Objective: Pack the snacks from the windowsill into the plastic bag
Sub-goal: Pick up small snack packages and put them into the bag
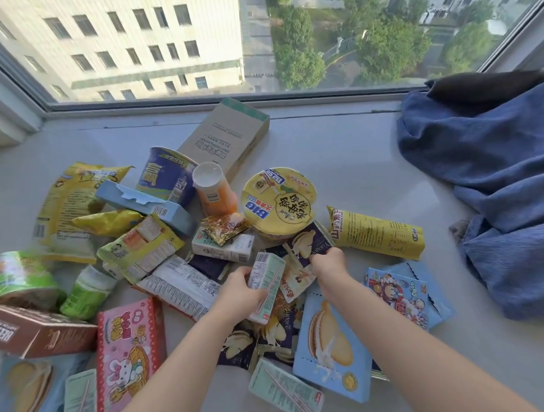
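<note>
- My left hand grips a pale green drink carton.
- My right hand pinches a navy foil packet.
- Pale grey windowsill beneath both; crumpled blue cloth rightward.

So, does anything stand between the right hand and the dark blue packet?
Nothing visible. The right hand grips the dark blue packet by its near edge; the yellow noodle bowl sits just behind it.

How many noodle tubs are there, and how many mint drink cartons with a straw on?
Noodle tubs: 3 (blue tub, yellow tub, green tub)
Mint cartons: 3 (held carton, front carton, front-left carton)
Total: 6
</note>
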